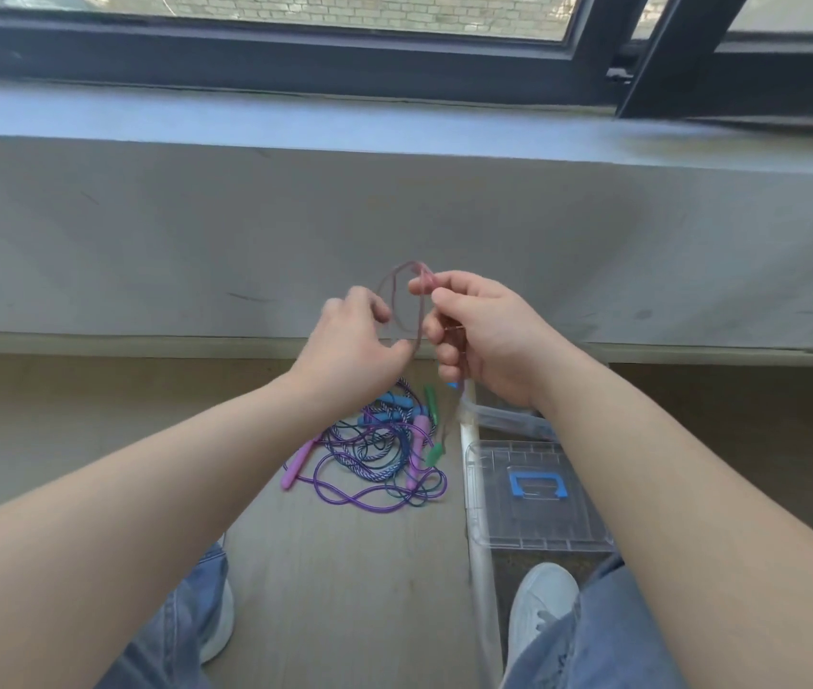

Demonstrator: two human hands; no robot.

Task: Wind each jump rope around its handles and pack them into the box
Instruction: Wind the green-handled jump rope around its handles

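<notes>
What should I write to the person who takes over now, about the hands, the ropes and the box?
Left hand: pinches a loop of the reddish rope, held in the air.
Right hand: grips the same rope, fingers curled round it.
Pile of ropes: tangled on the floor, not wound.
Lid: off, flat on the floor at the right.
Box: mostly hidden behind the right forearm; contents cannot be seen.
Done: winding of the reddish rope has begun.
Left: finish it, wind the pile, pack all.
</notes>
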